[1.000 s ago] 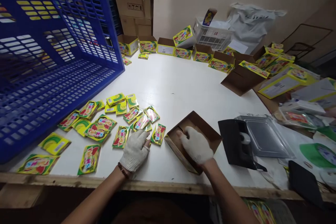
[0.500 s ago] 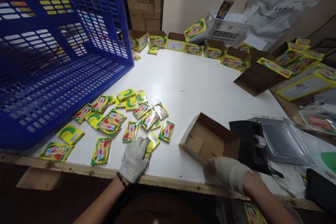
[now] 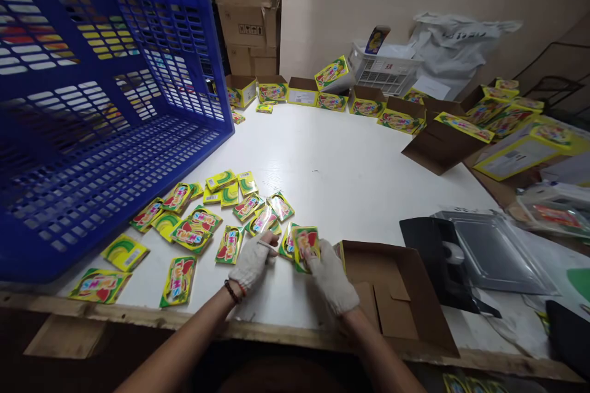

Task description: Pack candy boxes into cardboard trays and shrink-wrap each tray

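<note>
Both my hands wear white knit gloves with bare fingertips. My right hand [image 3: 332, 277] grips a small yellow-green picture pack [image 3: 305, 247] by its edge, just above the table. Another such pack [image 3: 288, 243] sits partly behind it. My left hand [image 3: 252, 263] is loosely curled near the loose packs, fingers slightly apart, with nothing visible between them. Close by are a pack [image 3: 229, 244] and a small overlapping pile of packs [image 3: 262, 221]. Beside my right wrist stands an open cardboard box [image 3: 426, 282], its brown inside showing flaps.
A blue plastic crate [image 3: 203, 141] lies on its side at left. More packs [image 3: 179, 281] are spread before it. Open display boxes [image 3: 303, 95] line the far edge. At right are a black tape dispenser [image 3: 433, 258] and clear plastic tray [image 3: 495, 252]. A wooden strip [image 3: 138, 319] edges the table.
My right hand has let go of the box and moved left, now holding a pack. The box stands turned and nearer the edge. My left hand has shifted slightly right, off the yellow pack.
</note>
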The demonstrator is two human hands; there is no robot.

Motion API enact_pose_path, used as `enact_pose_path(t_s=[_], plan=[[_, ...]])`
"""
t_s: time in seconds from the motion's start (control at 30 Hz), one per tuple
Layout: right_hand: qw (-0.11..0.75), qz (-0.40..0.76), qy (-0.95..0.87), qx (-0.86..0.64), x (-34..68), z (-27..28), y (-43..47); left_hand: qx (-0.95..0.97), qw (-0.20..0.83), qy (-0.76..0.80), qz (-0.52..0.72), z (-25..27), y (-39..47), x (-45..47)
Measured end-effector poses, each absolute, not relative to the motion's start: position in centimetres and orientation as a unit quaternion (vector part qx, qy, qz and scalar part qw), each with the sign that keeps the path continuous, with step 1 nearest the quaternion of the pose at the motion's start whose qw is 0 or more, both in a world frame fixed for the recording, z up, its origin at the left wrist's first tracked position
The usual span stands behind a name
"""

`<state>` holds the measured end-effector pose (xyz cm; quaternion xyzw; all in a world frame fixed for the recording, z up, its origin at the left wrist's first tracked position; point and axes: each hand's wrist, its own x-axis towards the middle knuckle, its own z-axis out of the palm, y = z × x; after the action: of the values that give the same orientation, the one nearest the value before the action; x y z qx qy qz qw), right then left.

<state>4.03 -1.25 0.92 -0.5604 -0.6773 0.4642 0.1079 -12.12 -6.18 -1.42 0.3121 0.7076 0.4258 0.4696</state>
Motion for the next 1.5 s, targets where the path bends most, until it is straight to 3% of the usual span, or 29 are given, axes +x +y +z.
enact_pose_path(t_s=[0.17, 0.33, 0.43, 0.53, 0.6, 0.73, 0.87, 0.97, 1.07, 1.2, 1.3, 1.5], plan=[[0.092, 0.444, -0.621, -0.640, 1.3, -1.7, -1.3, 0.371, 0.432, 0.709, 0.415, -4.5, -6.1, -10.6], [0.130, 0.393, -0.648, -0.639, 0.6, -2.6, -2.1, 0.422, 0.405, 0.732, 0.349, -4.0, -8.2, -10.1], [0.145, 0.438, -0.612, -0.642, 1.6, -2.9, -2.2, 0.478, 0.234, 0.795, 0.292, -2.0, -8.0, -12.8], [0.153, 0.503, -0.583, -0.619, 2.5, -3.3, -2.7, 0.496, 0.087, 0.851, 0.153, -0.3, -6.5, -16.2], [0.188, 0.575, -0.557, -0.569, 2.5, -3.8, -3.2, 0.479, 0.127, 0.863, 0.102, -0.1, -5.8, -17.5], [0.316, 0.695, -0.467, -0.446, 1.1, -5.3, -4.6, 0.449, 0.216, 0.859, 0.116, -1.3, -6.6, -16.4], [0.309, 0.720, -0.454, -0.424, -0.2, -5.7, -4.8, 0.485, 0.236, 0.825, 0.168, -2.7, -9.0, -13.0], [0.247, 0.669, -0.506, -0.486, 0.7, -4.3, -4.4, 0.524, 0.225, 0.797, 0.197, -2.3, -10.9, -12.3], [0.171, 0.555, -0.622, -0.525, 2.9, -2.3, -4.3, 0.546, 0.148, 0.803, 0.188, -1.3, -12.8, -14.7], [0.049, 0.404, -0.814, -0.413, 5.6, -1.5, -5.2, 0.546, 0.102, 0.825, 0.100, -1.2, -14.8, -18.9], [-0.019, 0.359, -0.871, -0.335, 5.9, -2.0, -6.2, 0.532, 0.152, 0.828, 0.090, -2.0, -15.3, -19.3], [0.040, 0.300, -0.928, -0.216, 3.0, -1.1, -6.4, 0.581, 0.351, 0.702, 0.215, -2.1, -13.3, -15.9]])
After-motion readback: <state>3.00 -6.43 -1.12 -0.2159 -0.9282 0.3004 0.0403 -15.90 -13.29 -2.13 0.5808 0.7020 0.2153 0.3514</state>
